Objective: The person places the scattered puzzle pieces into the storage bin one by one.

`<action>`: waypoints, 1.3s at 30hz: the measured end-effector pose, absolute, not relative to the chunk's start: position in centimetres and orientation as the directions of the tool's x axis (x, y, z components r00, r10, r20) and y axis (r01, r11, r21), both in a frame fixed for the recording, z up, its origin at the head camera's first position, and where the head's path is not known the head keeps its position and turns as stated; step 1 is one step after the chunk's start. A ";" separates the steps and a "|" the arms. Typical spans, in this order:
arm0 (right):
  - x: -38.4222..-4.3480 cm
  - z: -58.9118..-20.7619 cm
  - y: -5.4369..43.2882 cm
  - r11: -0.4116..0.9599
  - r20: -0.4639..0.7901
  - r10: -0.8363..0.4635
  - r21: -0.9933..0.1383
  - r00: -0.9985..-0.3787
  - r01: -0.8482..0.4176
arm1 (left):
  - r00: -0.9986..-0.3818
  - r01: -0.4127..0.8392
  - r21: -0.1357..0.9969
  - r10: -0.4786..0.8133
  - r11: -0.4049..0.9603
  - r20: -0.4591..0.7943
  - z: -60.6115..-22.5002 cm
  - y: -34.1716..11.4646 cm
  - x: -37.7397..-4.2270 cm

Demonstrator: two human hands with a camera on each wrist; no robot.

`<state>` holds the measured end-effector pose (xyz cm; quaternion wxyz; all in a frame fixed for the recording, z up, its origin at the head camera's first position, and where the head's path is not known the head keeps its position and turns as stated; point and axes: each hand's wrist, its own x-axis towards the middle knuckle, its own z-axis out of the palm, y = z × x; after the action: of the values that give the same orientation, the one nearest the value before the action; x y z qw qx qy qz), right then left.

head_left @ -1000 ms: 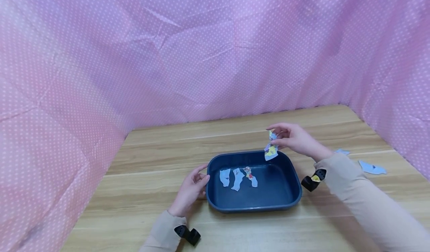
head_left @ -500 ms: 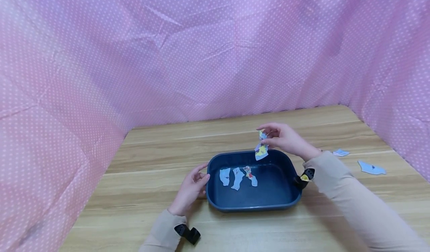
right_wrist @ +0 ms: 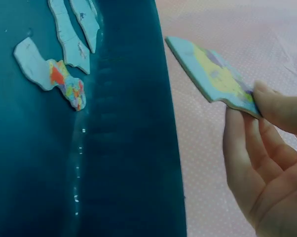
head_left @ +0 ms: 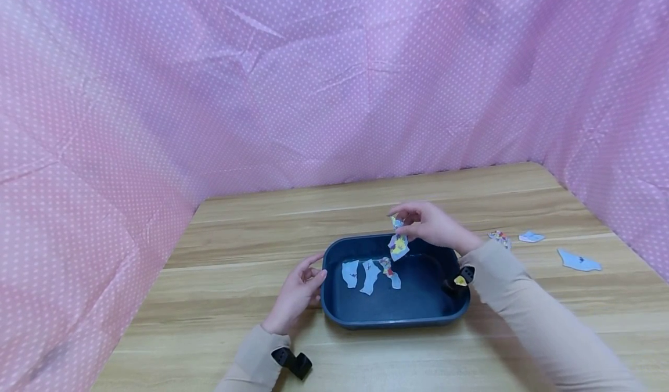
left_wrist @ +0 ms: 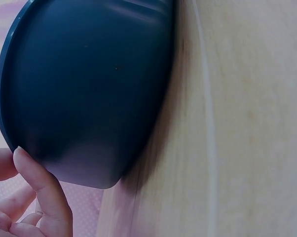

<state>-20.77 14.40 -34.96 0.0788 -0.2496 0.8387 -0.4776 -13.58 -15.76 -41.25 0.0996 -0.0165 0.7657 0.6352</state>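
A dark blue rectangular tray (head_left: 387, 313) sits on the table. At its left end my left hand (head_left: 294, 293) grips the rim, thumb and fingers pinching the wall in the left wrist view. Above the far rim my right hand (head_left: 432, 227) pinches a thin puzzle piece (head_left: 399, 247) between thumb and fingers. That piece is light blue with yellow and purple patches, and it hangs tilted, clear of the tray floor. Lying side by side in the tray's left half are two pale blue pieces (head_left: 349, 274) and one piece with red and yellow colouring (right_wrist: 64, 79).
Right of the tray, on the wooden table (head_left: 235, 252), lie a pale blue piece (head_left: 579, 260), a smaller blue piece (head_left: 531, 237) and a multicoloured piece (head_left: 499, 238) beside the right sleeve. A pink dotted cloth (head_left: 313, 101) hangs behind and along the sides.
My right hand has moved left and slightly down with the puzzle piece, further over the tray. The multicoloured piece on the table has come into view. My left hand has stayed put.
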 end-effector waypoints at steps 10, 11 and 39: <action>-20.5 -36.3 14.3 0.488 0.014 -0.632 -0.769 -0.775 -0.412 | -0.979 -0.160 0.969 0.092 0.191 -0.180 -41.3 -15.6 -13.5; -20.4 -36.4 14.3 0.497 0.006 -0.641 -0.758 -0.768 -0.421 | -0.979 -0.160 0.968 0.092 0.191 -0.180 -41.2 -15.6 -13.5; -19.3 -37.4 13.6 0.710 -0.112 -0.635 -0.476 -0.765 -0.520 | -0.978 -0.160 0.969 0.101 0.186 -0.181 -41.2 -15.5 -13.2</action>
<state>-19.32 13.61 -37.35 0.1346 -0.3155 0.9148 -0.2135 -13.19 -15.54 -41.20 0.1024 -0.0194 0.7632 0.6377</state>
